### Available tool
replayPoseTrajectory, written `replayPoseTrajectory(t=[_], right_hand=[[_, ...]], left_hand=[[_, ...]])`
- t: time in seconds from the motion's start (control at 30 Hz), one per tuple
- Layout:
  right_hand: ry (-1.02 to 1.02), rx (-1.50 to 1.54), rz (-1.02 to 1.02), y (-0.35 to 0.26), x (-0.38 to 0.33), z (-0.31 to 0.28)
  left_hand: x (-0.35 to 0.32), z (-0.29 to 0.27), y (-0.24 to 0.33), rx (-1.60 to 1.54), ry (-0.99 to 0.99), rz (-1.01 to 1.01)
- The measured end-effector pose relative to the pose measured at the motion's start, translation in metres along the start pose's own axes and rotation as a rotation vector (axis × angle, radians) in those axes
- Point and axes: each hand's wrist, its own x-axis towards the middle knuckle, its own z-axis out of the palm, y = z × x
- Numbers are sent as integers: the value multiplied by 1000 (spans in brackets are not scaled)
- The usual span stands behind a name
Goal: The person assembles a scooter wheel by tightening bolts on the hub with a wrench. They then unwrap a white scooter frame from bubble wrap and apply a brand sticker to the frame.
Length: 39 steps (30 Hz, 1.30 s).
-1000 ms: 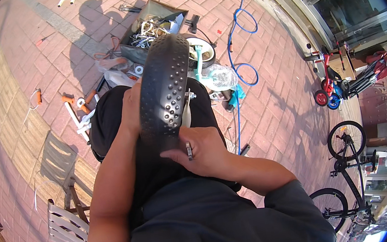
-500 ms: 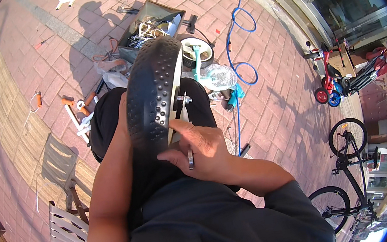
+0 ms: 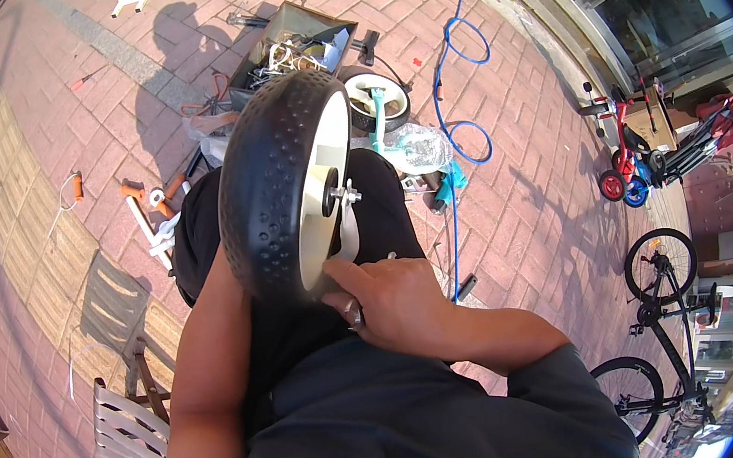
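A small wheel (image 3: 270, 186) with a knobbly black tyre and a cream rim stands tilted above my lap. From its hub a silver axle (image 3: 346, 193) with a nut sticks out on the right. My left forearm (image 3: 206, 357) reaches up behind the tyre; the left hand and its fingers are hidden there. Just below the rim, my right hand (image 3: 392, 301) is closed, its index finger and thumb near the rim's lower edge. A silver metal tool (image 3: 355, 314) pokes out of this fist; most of it is covered, so its exact kind is unclear.
Ahead sits an open metal toolbox (image 3: 300, 35) full of loose parts. Another wheel on a mint-green fork (image 3: 378, 106), partly in bubble wrap, lies right of it. A blue hose (image 3: 438, 95) runs along the paving. White frame parts (image 3: 153, 225) lie left; a bicycle (image 3: 659, 318) stands right.
The wheel has turned and tilted, so more of its cream rim and hub shows. My right hand has moved slightly down and right, away from the axle.
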Motion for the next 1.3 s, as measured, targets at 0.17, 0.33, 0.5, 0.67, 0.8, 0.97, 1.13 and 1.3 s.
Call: replayPoseTrajectory(t=[0.17,0.33,0.5,0.67,0.8,0.97,1.13,1.3], right_hand=[[-32,129,-42,-10,7,6],[18,59,-59,-6,16,21],[14,76,-63,-2,14,18],[-16,79,-26,2,12,21],[-5,100,-49,3,15,22],[298,339,-120,8,10,-19],[538,237,-260,24,15,-33],[434,181,-367,32,14,-7]], left_hand=[[-2,6,6,-148,8,-49],[0,14,11,-260,15,-99],[-2,17,12,-298,23,-140],[-1,8,2,-225,-96,-62],[3,6,2,-179,-144,-98],[-6,23,22,-452,-179,-229],[-9,33,27,-222,-169,-165],[2,6,9,454,-271,24]])
